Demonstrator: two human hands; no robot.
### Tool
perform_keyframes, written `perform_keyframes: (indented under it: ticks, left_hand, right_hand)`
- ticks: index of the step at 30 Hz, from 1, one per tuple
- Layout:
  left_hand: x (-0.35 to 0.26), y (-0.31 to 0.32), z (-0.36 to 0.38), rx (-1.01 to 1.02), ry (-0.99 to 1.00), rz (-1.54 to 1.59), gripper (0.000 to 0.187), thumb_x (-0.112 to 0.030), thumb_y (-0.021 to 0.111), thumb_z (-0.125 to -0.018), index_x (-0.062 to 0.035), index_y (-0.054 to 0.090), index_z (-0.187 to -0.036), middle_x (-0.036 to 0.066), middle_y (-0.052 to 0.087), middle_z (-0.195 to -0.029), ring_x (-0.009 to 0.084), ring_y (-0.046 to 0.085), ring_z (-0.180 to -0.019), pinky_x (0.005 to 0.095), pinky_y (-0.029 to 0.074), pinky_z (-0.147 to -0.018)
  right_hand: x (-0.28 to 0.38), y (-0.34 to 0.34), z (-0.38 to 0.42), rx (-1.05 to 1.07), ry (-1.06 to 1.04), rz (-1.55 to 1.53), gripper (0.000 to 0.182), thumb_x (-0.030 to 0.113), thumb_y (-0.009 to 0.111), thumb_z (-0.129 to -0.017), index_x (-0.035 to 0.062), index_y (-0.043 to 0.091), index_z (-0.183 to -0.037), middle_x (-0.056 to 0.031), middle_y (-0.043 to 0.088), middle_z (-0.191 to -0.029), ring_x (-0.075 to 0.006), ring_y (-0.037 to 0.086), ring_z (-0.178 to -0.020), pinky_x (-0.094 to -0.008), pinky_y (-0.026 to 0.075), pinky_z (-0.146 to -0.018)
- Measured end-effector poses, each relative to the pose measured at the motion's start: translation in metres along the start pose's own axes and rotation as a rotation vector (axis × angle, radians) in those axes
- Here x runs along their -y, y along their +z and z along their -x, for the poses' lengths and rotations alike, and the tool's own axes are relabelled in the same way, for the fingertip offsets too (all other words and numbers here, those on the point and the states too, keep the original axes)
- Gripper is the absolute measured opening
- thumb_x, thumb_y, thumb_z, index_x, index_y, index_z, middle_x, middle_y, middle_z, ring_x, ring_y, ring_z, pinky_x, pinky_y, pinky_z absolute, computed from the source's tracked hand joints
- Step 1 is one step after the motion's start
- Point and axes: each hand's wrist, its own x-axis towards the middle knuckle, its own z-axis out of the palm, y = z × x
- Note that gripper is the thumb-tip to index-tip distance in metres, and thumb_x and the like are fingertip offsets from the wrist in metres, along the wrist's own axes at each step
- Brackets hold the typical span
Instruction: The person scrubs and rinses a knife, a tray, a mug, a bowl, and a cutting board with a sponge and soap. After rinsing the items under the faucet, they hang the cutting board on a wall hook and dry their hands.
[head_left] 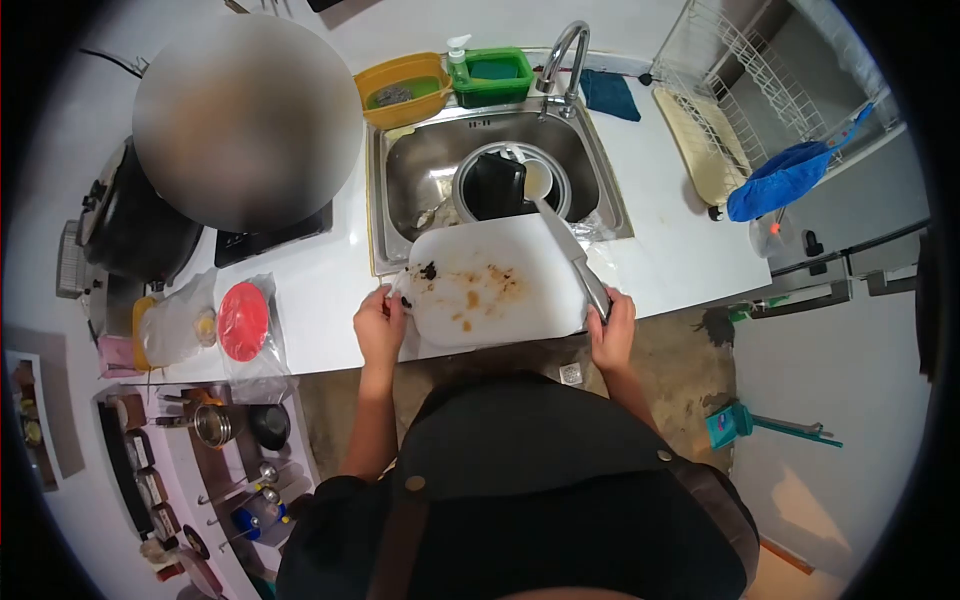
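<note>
White table (665, 215), steel sink (405, 180) far side, w/ loaded pot (562, 188). Board (450, 310) at sink's near edge; stains, dark bits unremoved. L hand (380, 325): fingers closed on board's left edge. R hand (613, 335): fingers closed on knife (562, 235) handle, board's right edge.

Your left hand (381, 322) and right hand (612, 325) hold a stained white cutting board (495, 305) at the sink's near edge; your right also grips a knife (577, 255). Beyond, a metal pot (563, 205) sits in the sink (408, 165), with the faucet (572, 60) far right.
</note>
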Motion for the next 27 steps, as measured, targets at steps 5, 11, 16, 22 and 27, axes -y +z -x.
perform_keyframes:
  ticks: [5,11,16,22,27]
  left_hand:
    - [0.009,-0.008,-0.03,0.168,-0.049,0.035,0.022,-0.017,0.063,-0.067,-0.0009,0.064,-0.083,0.01,0.062,-0.065,0.0177,0.06,-0.058,0.0268,0.048,-0.058]
    - [0.005,-0.004,-0.038,0.223,-0.076,-0.122,0.021,-0.018,0.062,-0.059,-0.0009,0.061,-0.071,0.01,0.061,-0.061,0.0205,0.061,-0.057,0.0298,0.048,-0.059]
    - [-0.004,0.002,-0.02,0.16,-0.171,-0.059,0.02,-0.016,0.062,-0.061,0.0005,0.06,-0.073,0.01,0.06,-0.06,0.0195,0.059,-0.055,0.0295,0.047,-0.056]
    - [-0.006,0.01,-0.014,0.095,-0.169,-0.065,0.016,-0.012,0.061,-0.064,0.0001,0.06,-0.074,0.009,0.059,-0.058,0.018,0.058,-0.052,0.0288,0.046,-0.053]
    - [-0.005,0.004,-0.014,0.11,-0.134,-0.081,0.016,-0.012,0.061,-0.063,0.0007,0.06,-0.073,0.01,0.059,-0.056,0.0186,0.057,-0.049,0.0284,0.045,-0.051]
  right_hand:
    - [0.014,-0.004,0.003,-0.021,-0.105,0.072,0.036,0.016,0.057,-0.074,0.0001,0.047,-0.104,-0.0157,0.049,-0.094,-0.0333,0.045,-0.089,-0.041,0.032,-0.081]
    - [0.024,0.012,-0.019,0.262,-0.276,0.205,0.037,0.023,0.06,-0.07,0.0042,0.049,-0.1,-0.0115,0.05,-0.093,-0.0277,0.044,-0.092,-0.0444,0.026,-0.087]
    - [0.011,0.019,-0.031,0.329,-0.315,0.194,0.037,0.022,0.061,-0.069,0.0046,0.05,-0.1,-0.0108,0.049,-0.096,-0.027,0.042,-0.097,-0.0456,0.025,-0.09]
    - [-0.002,0.016,-0.052,0.347,-0.383,0.035,0.037,0.02,0.061,-0.067,0.0049,0.05,-0.099,-0.0109,0.049,-0.095,-0.0278,0.044,-0.092,-0.0418,0.028,-0.084]
    - [-0.01,0.009,-0.083,0.235,-0.427,-0.038,0.03,0.016,0.059,-0.069,0.0045,0.053,-0.096,-0.0129,0.05,-0.097,-0.0288,0.045,-0.093,-0.0405,0.031,-0.083]
